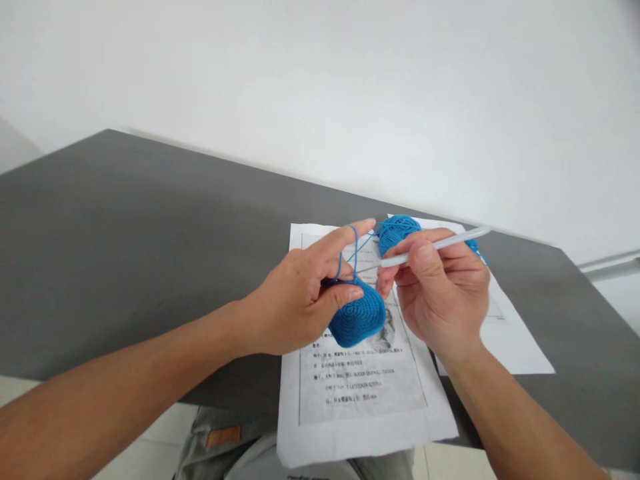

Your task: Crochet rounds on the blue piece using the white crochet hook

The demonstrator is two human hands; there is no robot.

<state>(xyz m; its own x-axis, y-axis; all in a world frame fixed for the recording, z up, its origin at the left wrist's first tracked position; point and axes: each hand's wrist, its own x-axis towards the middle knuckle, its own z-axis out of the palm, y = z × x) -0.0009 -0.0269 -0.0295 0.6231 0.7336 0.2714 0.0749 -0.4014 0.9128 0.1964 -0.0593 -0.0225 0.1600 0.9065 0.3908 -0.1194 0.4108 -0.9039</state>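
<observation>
My left hand [300, 297] pinches a round blue crocheted piece [359, 319] between thumb and fingers. A blue yarn strand [353, 248] loops over its raised index finger. My right hand [440, 287] is closed around a white crochet hook [440, 243], which points left toward the piece. A blue yarn ball [397, 231] lies on the paper just behind both hands, and the strand runs to it.
Two printed paper sheets [360, 393] lie on the dark grey table [125, 253]; the nearer one hangs over the front edge. A white wall rises behind the table. My lap shows below the table edge.
</observation>
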